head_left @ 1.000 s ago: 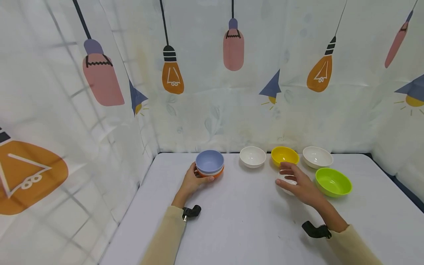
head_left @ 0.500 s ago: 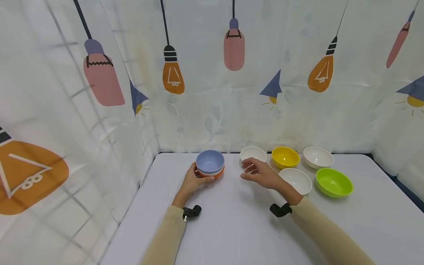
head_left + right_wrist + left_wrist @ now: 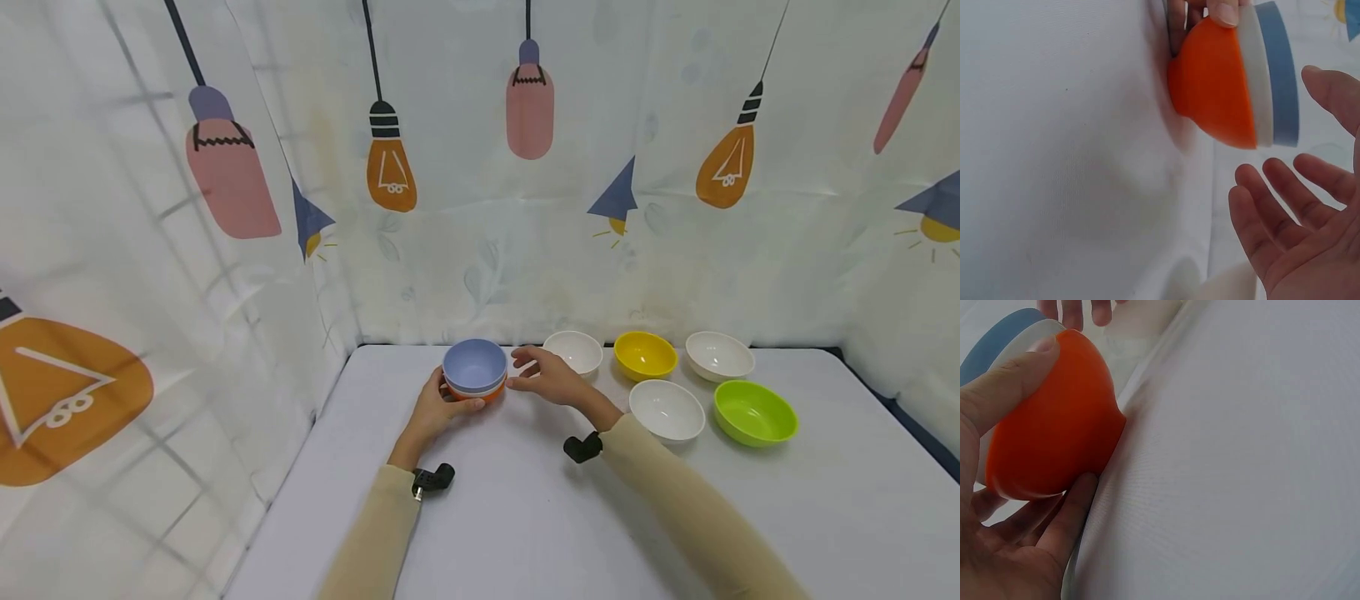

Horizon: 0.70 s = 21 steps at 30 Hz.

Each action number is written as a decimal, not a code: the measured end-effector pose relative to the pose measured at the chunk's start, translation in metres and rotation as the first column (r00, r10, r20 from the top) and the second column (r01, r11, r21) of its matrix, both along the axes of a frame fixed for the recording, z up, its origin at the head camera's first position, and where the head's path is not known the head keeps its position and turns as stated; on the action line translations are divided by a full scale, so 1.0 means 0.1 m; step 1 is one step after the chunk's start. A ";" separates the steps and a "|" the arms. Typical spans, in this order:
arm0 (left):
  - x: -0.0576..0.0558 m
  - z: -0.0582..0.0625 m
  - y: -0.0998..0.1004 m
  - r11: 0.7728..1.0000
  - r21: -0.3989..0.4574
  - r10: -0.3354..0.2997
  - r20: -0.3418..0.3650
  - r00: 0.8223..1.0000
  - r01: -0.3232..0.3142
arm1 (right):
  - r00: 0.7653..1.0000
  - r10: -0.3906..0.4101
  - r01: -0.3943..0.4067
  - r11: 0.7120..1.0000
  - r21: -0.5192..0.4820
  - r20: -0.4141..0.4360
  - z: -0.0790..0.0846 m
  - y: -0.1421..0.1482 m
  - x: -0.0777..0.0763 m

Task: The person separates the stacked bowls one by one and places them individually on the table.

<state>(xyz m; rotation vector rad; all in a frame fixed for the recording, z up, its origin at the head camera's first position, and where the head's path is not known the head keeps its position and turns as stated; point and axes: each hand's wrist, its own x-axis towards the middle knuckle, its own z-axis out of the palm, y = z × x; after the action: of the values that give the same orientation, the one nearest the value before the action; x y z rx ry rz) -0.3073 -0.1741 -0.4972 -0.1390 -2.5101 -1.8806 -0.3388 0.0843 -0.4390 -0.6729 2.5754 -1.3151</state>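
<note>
Toward the back left of the table is a stack of three nested bowls: a blue bowl on top, a white bowl in the middle and an orange bowl at the bottom. My left hand grips the stack from the left, thumb across the orange bowl's side near its rim and fingers curled round the other side. Close to the stack's right side hovers my right hand. Its fingers are spread and slightly bent, apart from the bowls in the right wrist view, and hold nothing.
Right of the stack, a white bowl, a yellow bowl and another white bowl line the back edge. A third white bowl and a green bowl stand before them. A printed curtain hangs behind the table.
My right hand has moved left from over the front white bowl to beside the stack, uncovering that bowl. The left hand keeps its hold on the stack in the same place.
</note>
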 end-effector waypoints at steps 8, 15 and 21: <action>-0.02 0.00 0.00 1.000 0.011 -0.008 -0.011 1.000 0.009 | 0.999 0.043 -0.044 0.998 -0.035 -0.009 -0.08 -0.13 -0.14; -0.03 -0.01 -0.01 1.000 0.002 -0.014 0.008 1.000 0.014 | 0.997 0.080 -0.080 0.995 -0.057 0.010 -0.09 -0.14 -0.19; -0.03 -0.02 -0.02 1.000 -0.002 -0.019 0.008 1.000 0.019 | 0.995 0.091 -0.090 0.995 -0.032 0.028 -0.07 -0.20 -0.20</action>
<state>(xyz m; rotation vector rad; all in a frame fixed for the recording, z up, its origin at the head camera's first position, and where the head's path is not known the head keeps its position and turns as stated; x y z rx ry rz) -0.3099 -0.1760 -0.4989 -0.1556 -2.5255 -1.8888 -0.3588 0.0640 -0.4463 -0.7597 2.4752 -1.3287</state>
